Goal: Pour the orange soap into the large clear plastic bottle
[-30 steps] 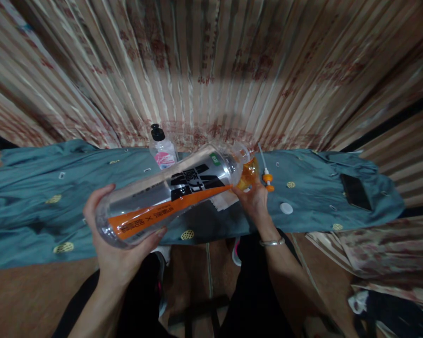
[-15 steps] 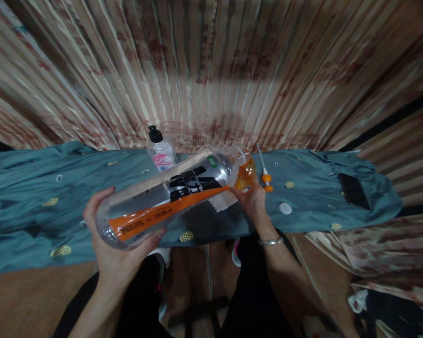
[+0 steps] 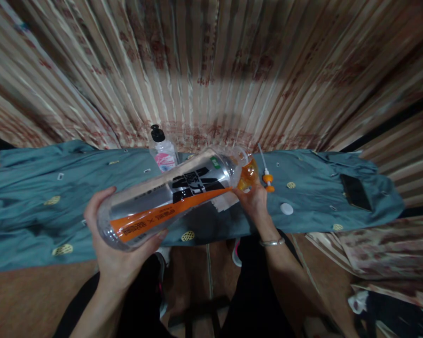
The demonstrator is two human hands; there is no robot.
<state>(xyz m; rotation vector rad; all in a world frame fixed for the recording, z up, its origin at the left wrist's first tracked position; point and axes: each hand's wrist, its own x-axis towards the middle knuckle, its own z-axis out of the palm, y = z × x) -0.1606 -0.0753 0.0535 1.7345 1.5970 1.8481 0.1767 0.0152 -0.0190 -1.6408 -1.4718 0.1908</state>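
Observation:
A large clear bottle point(image 3: 169, 197) with a silver, black and orange label lies tilted across the middle of the view, its neck to the right. My left hand point(image 3: 118, 249) is wrapped round its base end. At the neck end, my right hand point(image 3: 254, 202) grips a small orange transparent container point(image 3: 248, 173); part of it is hidden behind the fingers. The bottle's mouth is over or against this container, and the exact contact is unclear. Right of it lies an orange and white pump top point(image 3: 267, 179) with a thin tube.
Behind the large bottle stands a clear bottle with a black cap point(image 3: 164, 152). A white round lid point(image 3: 286, 209), a black phone point(image 3: 356, 191) and a pale tissue point(image 3: 224, 201) lie on the teal cloth point(image 3: 313, 206). A pleated curtain point(image 3: 197, 61) hangs behind.
The whole view has shifted very slightly. Both hands keep their holds, and the large bottle stays at nearly the same tilt.

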